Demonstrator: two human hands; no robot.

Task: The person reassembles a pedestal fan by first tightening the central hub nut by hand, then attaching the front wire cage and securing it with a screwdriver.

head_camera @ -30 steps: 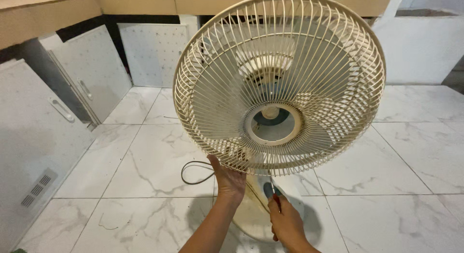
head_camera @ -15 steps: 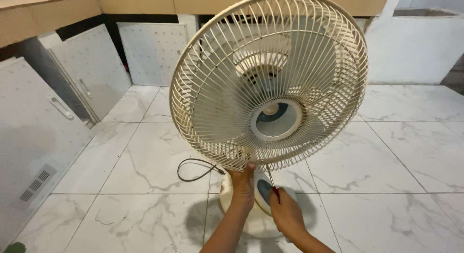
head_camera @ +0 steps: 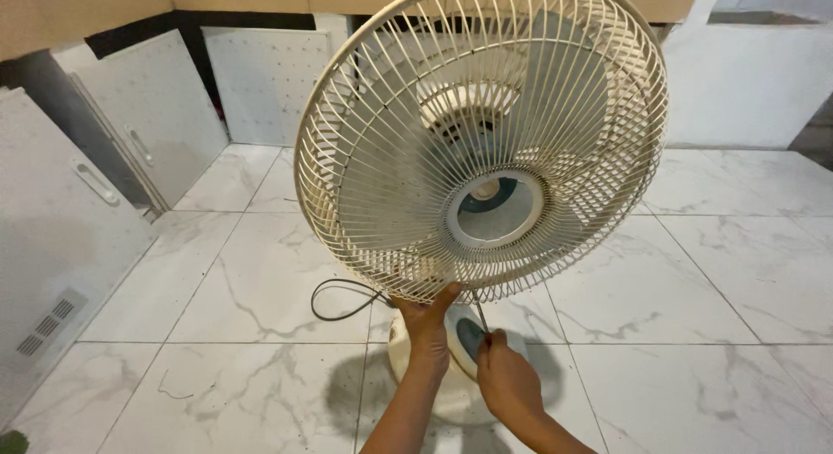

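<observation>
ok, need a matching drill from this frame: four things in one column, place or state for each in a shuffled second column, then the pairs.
1. cream wire fan guard
2. left hand
3. right hand
4. dark power cord

A. looped on the marble floor
B. grips a thin screwdriver
C. holds the guard's bottom rim
D. tilted, facing the camera

Pairs: 1-D, 2-C, 3-B, 4-A

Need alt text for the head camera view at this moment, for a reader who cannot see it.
A person's left hand grips the bottom rim of a cream fan's wire grille while the right hand holds a screwdriver up to that rim. The fan's round base stands on a white marble-tiled floor, a dark cord looping to its left.
</observation>
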